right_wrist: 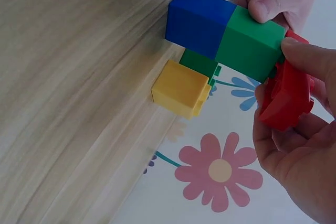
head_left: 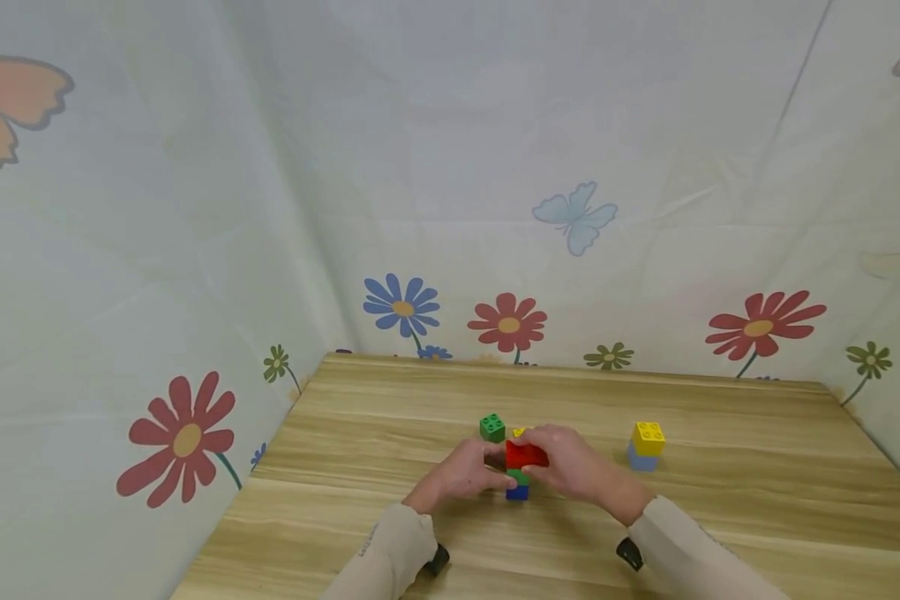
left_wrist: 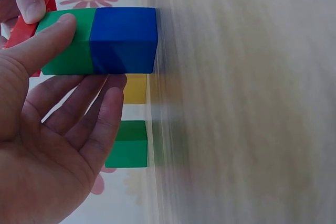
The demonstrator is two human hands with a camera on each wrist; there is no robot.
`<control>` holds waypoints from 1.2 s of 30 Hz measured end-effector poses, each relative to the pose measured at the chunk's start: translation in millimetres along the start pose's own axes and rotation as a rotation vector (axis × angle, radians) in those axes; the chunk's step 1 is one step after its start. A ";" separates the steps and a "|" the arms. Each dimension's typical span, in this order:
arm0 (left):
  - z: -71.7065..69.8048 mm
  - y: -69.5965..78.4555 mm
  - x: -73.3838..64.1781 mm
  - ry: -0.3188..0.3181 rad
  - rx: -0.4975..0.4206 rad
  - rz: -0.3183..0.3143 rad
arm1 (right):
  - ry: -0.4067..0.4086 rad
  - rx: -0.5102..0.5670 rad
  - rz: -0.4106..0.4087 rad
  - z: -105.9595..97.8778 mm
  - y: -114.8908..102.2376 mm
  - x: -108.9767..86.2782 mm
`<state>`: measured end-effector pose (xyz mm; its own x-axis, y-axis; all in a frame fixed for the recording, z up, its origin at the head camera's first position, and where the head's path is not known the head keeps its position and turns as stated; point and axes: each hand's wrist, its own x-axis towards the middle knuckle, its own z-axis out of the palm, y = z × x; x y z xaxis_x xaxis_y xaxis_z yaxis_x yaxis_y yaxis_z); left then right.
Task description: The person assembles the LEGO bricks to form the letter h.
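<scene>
A green toy brick [left_wrist: 68,51] sits on a blue brick [left_wrist: 123,40], forming an upright stack at the table's middle. My left hand [head_left: 465,473] grips the green brick, thumb on its near face and fingers behind. On top, a red brick [right_wrist: 287,98] longer than the green one juts out to the right. My right hand [head_left: 570,467] pinches this red brick between thumb and fingers. The right thumb [right_wrist: 310,59] lies on the red brick's near side, at the edge of the green brick.
Just behind the stack stand a yellow brick [right_wrist: 180,87] and, to its left, another green brick [head_left: 492,428]. Farther right, a yellow brick [head_left: 648,437] tops a light blue brick [head_left: 642,461]. A flower-printed curtain [head_left: 450,208] borders the wooden table [head_left: 390,400] at the back.
</scene>
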<state>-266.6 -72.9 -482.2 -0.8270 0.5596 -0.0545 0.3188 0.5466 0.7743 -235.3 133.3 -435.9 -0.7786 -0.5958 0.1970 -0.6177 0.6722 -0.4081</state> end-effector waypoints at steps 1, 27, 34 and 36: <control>0.3 0.1 -0.1 0.001 -0.001 -0.002 | -0.003 -0.001 0.003 -0.1 -0.5 -0.1; 0.9 1.9 -0.2 -0.001 -0.059 -0.003 | 0.040 0.020 -0.006 1.8 2.1 3.4; 1.4 0.7 -0.3 0.003 -0.056 0.001 | 0.057 0.018 0.010 3.8 1.2 1.2; 1.4 0.3 0.1 0.003 -0.057 -0.001 | 0.059 0.021 0.002 4.0 2.3 1.2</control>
<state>-265.9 -71.8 -482.8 -0.8284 0.5575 -0.0534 0.2914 0.5105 0.8090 -237.2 132.3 -440.2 -0.7851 -0.5676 0.2479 -0.6145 0.6635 -0.4268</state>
